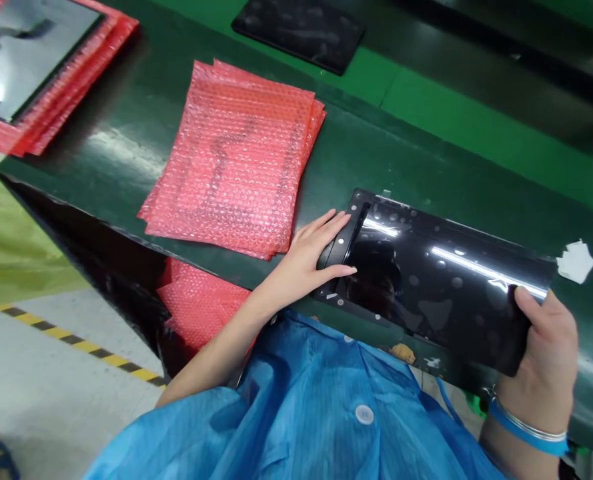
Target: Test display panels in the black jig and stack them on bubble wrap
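Note:
A glossy black display panel (441, 280) lies in front of me on the green worktable. Round light spots, which may be holes or dots, run along the dark border strip (343, 240) at its left end. My left hand (309, 257) rests on that strip, thumb and fingers apart and stretched out. At the other end, my right hand (546, 340) grips the panel's near right corner, thumb on top and the other fingers partly hidden beneath. Bright lamp reflections and faint smudges or film marks show on the panel's face.
Red bubble-wrap bags (236, 160) are stacked left of the panel. Further left, a grey panel (36, 53) lies on more red bags. A black panel (299, 33) sits at the back. White scraps (576, 261) lie at the right. Below the table edge are red bags (201, 300).

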The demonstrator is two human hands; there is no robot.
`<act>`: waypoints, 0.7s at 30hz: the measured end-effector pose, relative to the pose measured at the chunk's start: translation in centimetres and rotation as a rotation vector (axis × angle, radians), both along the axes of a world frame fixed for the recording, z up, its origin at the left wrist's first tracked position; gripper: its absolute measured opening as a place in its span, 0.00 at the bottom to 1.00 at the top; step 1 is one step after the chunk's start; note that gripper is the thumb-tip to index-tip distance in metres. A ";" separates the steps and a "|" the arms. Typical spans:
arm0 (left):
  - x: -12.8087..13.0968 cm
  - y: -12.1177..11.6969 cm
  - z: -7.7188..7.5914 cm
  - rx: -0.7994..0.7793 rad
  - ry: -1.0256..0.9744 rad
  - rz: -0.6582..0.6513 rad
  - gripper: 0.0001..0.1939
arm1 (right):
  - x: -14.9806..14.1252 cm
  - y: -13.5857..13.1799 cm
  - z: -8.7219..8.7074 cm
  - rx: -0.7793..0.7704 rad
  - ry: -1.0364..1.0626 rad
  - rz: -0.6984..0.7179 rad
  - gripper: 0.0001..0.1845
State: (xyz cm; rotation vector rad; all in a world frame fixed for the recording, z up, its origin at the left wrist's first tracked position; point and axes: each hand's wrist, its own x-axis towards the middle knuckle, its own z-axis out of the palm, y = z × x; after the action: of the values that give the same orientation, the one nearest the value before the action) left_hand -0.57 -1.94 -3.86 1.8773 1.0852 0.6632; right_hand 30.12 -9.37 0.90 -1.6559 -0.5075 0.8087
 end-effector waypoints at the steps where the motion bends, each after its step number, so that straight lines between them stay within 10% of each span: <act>1: 0.0 0.0 -0.1 0.019 0.009 -0.012 0.42 | 0.0 0.0 -0.1 -0.010 0.010 0.007 0.21; 21: 0.5 -0.4 -0.9 0.128 0.130 -0.010 0.28 | 0.6 0.0 -0.7 -0.063 -0.117 0.053 0.19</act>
State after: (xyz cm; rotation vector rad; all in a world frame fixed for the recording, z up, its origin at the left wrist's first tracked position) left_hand -0.04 -2.32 -4.75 2.0583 1.1380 0.6246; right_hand 30.68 -9.33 0.22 -1.7618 -0.6157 0.7768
